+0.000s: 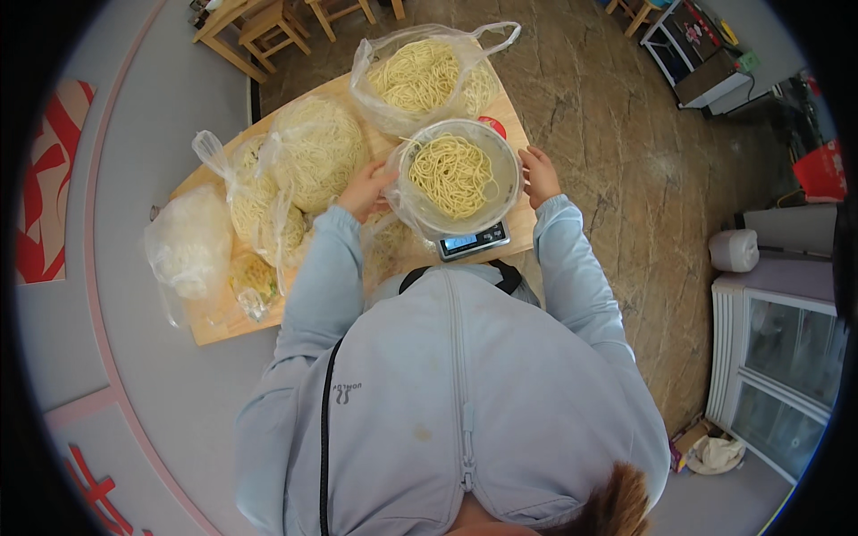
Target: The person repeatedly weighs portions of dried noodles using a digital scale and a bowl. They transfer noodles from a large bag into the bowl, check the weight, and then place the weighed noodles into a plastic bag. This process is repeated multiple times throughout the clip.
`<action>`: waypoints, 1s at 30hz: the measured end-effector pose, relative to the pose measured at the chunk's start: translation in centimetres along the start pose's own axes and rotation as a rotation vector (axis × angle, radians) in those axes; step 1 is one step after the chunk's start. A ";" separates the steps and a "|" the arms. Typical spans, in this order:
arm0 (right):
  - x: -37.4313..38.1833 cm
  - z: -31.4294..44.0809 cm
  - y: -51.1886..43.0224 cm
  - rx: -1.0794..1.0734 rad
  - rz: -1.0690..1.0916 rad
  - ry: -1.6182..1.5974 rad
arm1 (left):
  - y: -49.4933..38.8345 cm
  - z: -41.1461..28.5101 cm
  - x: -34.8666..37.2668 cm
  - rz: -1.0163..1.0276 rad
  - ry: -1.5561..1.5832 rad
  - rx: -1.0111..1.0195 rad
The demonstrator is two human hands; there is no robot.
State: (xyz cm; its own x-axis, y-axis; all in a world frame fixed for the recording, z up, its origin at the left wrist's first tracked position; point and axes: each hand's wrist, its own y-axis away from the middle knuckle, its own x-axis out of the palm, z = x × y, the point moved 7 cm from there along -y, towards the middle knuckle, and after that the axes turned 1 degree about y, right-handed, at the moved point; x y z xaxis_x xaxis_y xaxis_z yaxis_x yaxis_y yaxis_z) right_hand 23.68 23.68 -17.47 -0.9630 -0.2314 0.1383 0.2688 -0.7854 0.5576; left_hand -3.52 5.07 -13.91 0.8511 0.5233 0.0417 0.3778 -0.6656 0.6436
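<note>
A round bowl (513, 194) lined with a clear plastic bag (404, 204) holds a loose heap of yellow noodles (450, 175). It sits on a digital kitchen scale (473, 241), whose lit display and buttons show at the front. My left hand (365, 189) grips the bag's plastic at the bowl's left side, fingertips partly hidden. At the right rim, my right hand (539, 177) has its fingers curled on the plastic edge. Just beyond the bowl stands an open plastic bag (419, 77) full of noodles, its handle loop sticking out to the right.
On the wooden table (214, 328) several more noodle bags lie to the left, including a large bag (318, 154), a whitish bag (191, 244) and a small bag (253, 278) with yellow-green contents. Wooden stools (273, 30) stand beyond; a glass-door cabinet (784, 362) is at right.
</note>
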 end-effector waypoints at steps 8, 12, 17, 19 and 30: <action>-0.8 -4.3 -5.2 0.122 0.192 0.224 | 3.5 1.8 -0.6 -0.037 0.096 0.263; -0.5 3.0 -4.0 -0.285 0.063 0.345 | 5.8 -1.0 -1.7 -0.068 0.226 0.382; 5.8 14.7 5.0 -0.642 0.180 0.175 | 11.4 -9.1 -2.9 -0.025 0.430 0.878; 8.9 18.0 11.5 -0.712 0.287 0.140 | 15.9 -12.2 -2.3 -0.033 0.509 1.060; 17.8 19.8 28.1 -0.989 0.910 0.133 | 26.4 -14.3 -1.1 0.586 0.485 1.226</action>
State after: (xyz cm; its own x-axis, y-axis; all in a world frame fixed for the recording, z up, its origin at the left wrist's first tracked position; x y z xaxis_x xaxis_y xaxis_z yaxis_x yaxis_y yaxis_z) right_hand 13.66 8.83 16.90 -0.4428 -0.8961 0.0291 0.7619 -0.3932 -0.5147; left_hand 0.31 -5.52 13.96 0.8791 -0.0202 0.4762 0.3055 -0.7429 -0.5956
